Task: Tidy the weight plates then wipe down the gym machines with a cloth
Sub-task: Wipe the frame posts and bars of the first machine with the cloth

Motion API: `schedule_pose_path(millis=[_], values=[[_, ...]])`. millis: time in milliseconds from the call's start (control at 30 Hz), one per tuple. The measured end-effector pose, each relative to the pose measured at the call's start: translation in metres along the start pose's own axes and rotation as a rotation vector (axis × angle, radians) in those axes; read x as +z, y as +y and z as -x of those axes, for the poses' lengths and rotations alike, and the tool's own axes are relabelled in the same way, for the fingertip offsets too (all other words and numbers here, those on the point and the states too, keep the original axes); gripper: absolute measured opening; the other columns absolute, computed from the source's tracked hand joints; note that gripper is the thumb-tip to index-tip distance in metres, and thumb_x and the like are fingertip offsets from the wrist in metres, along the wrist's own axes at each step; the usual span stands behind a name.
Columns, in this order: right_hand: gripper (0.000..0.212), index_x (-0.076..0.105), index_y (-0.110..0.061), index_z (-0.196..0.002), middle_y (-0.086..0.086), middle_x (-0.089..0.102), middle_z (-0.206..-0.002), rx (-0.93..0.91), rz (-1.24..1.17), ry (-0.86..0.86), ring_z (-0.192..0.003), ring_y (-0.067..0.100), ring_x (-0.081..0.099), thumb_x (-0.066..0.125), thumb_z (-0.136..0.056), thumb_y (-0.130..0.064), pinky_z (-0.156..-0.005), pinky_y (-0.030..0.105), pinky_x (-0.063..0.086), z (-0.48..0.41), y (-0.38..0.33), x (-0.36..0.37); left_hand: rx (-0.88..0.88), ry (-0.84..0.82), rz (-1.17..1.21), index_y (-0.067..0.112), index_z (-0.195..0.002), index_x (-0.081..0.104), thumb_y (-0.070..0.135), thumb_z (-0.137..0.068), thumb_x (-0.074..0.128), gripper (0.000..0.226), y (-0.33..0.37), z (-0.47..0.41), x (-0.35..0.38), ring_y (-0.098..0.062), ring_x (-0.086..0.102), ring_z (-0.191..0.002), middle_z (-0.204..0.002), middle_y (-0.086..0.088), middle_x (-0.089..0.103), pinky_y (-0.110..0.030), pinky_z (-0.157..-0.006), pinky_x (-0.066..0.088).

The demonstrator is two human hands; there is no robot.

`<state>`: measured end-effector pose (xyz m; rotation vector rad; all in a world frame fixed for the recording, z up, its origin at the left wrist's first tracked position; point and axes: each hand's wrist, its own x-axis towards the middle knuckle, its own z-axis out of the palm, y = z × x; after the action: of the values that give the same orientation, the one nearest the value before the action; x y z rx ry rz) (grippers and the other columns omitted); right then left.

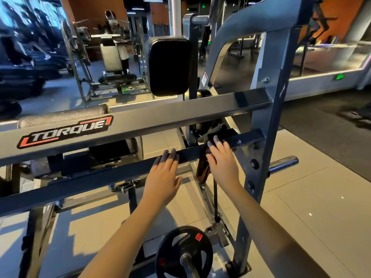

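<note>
The one view is coming from a wide-angle camera worn on the person's head, facing forward and tilting down over a gym machine. It is sitting close: both forearms are entering from the bottom edge, and the left hand (pixel 162 177) and right hand (pixel 220 159) are lying near the middle of the frame on the lower crossbar (pixel 90 177). The upper beam (pixel 140 121) marked TORQUE is crossing the frame just above them, bowing slightly under the lens. A weight plate (pixel 172 243) is showing at the bottom edge, almost beneath the camera. Beyond the black pad (pixel 169 65), the upper part is taking in the gym hall at a distance.
</note>
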<state>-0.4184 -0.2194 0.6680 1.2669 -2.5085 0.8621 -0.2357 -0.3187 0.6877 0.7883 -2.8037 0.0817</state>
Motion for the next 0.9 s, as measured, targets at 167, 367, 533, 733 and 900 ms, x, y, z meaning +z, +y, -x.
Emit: schedule_pose_path(millis=[167,367,533,733,900], values=[[0.045,0.036,-0.016,-0.150,0.002,0.020,-0.162,0.260,-0.014,0.084,-0.149,0.026,0.011,0.035,-0.106,-0.025,-0.119,0.039,0.018,-0.020,0.006,-0.011,-0.013,0.007,0.010,0.017,-0.154,0.010,0.048,-0.100,0.036,0.068,0.005,-0.003,0.003,-0.021,0.001,-0.149,-0.162,-0.001,0.009,-0.037,-0.121,0.003],[0.049,0.026,-0.017,-0.154,0.002,0.014,-0.163,0.019,0.071,-0.044,-0.150,0.027,0.007,0.033,-0.106,-0.026,-0.120,0.040,0.018,-0.001,0.000,-0.006,-0.002,0.009,0.016,0.017,-0.154,0.012,0.047,-0.100,0.037,0.066,0.013,-0.009,0.004,-0.021,0.006,-0.149,-0.161,-0.001,0.015,-0.038,-0.122,0.008],[0.047,0.031,-0.015,-0.152,0.002,0.017,-0.162,0.186,0.034,0.037,-0.149,0.027,0.012,0.032,-0.106,-0.024,-0.118,0.045,0.027,-0.019,0.026,-0.018,-0.013,0.007,0.012,0.017,-0.154,0.010,0.048,-0.100,0.036,0.068,0.019,-0.013,0.005,-0.020,-0.002,-0.149,-0.162,0.000,0.007,-0.037,-0.120,0.005],[0.048,0.028,-0.018,-0.153,0.000,0.014,-0.163,0.070,0.005,-0.031,-0.150,0.025,0.006,0.032,-0.106,-0.027,-0.120,0.041,0.022,-0.007,0.011,-0.008,0.003,-0.003,0.019,0.018,-0.153,0.018,0.047,-0.100,0.036,0.063,0.031,-0.021,0.000,-0.019,0.011,-0.148,-0.160,0.001,0.018,-0.036,-0.119,0.010],[0.047,0.029,-0.022,-0.153,-0.004,0.013,-0.163,0.181,-0.012,0.015,-0.150,0.022,0.007,0.030,-0.106,-0.028,-0.118,0.040,0.028,-0.022,0.042,-0.020,-0.006,-0.020,0.015,0.019,-0.153,0.016,0.047,-0.101,0.036,0.063,0.042,-0.029,0.001,-0.020,0.016,-0.147,-0.158,0.001,0.023,-0.036,-0.119,0.014]])
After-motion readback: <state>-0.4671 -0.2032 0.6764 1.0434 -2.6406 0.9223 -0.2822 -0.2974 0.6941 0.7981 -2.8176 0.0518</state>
